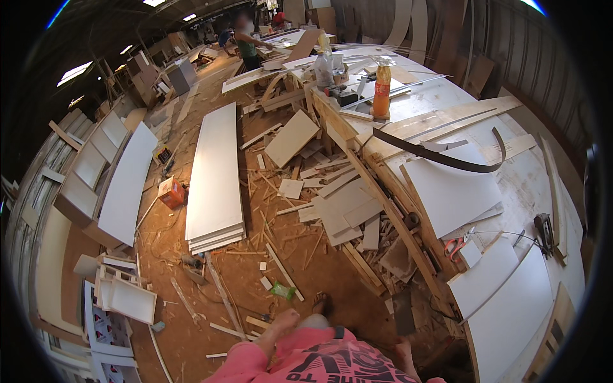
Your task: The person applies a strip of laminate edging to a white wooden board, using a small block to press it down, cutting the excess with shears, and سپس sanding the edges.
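My left hand (287,319) is low at the centre beside my pink shirt, its fingers curled; any contents are hidden. My right hand (403,350) hangs right of the shirt near the worktable's edge, mostly in shadow, its fingers unclear. A small green packet (281,290) lies on the floor ahead of my left hand. On the worktable are white panels (507,325), red-handled scissors (454,247), a dark curved strip (479,166) and a bottle of orange liquid (382,92).
Stacked long white panels (211,179) lie ahead, beside heaped offcuts (345,210) and an orange box (171,191). White cabinets (89,159) and boards line the left. A person in green (246,48) stands farther back, with others behind.
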{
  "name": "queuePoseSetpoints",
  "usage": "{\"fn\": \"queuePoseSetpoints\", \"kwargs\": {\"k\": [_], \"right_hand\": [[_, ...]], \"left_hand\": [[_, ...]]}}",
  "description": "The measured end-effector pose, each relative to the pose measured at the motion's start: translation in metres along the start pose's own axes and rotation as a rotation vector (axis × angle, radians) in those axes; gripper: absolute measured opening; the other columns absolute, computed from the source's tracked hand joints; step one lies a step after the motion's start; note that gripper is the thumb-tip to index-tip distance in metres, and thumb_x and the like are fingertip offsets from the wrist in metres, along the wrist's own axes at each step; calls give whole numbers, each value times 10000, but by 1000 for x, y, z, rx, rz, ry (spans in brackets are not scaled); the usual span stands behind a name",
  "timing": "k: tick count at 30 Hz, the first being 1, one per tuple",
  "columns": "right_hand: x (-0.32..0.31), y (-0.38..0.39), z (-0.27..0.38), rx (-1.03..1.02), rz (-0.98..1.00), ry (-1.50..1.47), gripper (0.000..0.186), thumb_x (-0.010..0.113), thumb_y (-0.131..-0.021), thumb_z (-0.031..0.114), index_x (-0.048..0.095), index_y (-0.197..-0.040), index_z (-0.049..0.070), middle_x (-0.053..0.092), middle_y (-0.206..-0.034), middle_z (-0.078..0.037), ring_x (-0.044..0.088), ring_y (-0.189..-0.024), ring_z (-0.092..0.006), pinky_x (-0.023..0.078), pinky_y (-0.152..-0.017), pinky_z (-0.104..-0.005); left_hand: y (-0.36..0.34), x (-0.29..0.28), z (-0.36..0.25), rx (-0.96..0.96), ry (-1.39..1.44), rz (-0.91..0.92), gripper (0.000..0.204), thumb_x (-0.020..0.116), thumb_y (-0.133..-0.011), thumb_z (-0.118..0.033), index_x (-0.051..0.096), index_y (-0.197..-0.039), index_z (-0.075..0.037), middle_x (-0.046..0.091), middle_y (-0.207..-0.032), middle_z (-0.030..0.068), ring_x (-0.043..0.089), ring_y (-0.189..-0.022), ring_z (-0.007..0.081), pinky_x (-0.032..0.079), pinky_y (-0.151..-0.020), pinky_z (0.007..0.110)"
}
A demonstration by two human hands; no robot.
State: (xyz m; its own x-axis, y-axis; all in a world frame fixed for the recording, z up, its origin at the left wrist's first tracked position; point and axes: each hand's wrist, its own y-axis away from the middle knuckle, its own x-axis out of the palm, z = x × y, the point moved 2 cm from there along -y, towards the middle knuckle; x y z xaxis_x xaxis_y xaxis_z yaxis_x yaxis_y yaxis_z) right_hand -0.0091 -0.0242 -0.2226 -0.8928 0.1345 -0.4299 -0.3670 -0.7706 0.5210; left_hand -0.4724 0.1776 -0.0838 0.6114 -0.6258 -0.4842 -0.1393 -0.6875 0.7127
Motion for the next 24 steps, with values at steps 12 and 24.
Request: {"fn": "queuePoseSetpoints", "kwargs": {"k": [12,24], "right_hand": [[56,29,239,-197,310,210,526,555,-821,233,486,-1284,-7,558,-1231,-178,536,-1142,-270,431,-935,-331],[195,66,441,-770,466,251,646,543,-920,192,206,-1448,34,448,-1338,-202,446,-1228,-315,360,-1024,-384]], "left_hand": [[-18,-12,-19,287,545,54,254,558,-888,-256,617,-971,-23,645,-898,88,626,-757,160,496,-696,297],[-21,-97,-69,116,914,383,211,546,-932,-239,559,-1004,-41,617,-913,62,625,-781,170,528,-695,296]]}}
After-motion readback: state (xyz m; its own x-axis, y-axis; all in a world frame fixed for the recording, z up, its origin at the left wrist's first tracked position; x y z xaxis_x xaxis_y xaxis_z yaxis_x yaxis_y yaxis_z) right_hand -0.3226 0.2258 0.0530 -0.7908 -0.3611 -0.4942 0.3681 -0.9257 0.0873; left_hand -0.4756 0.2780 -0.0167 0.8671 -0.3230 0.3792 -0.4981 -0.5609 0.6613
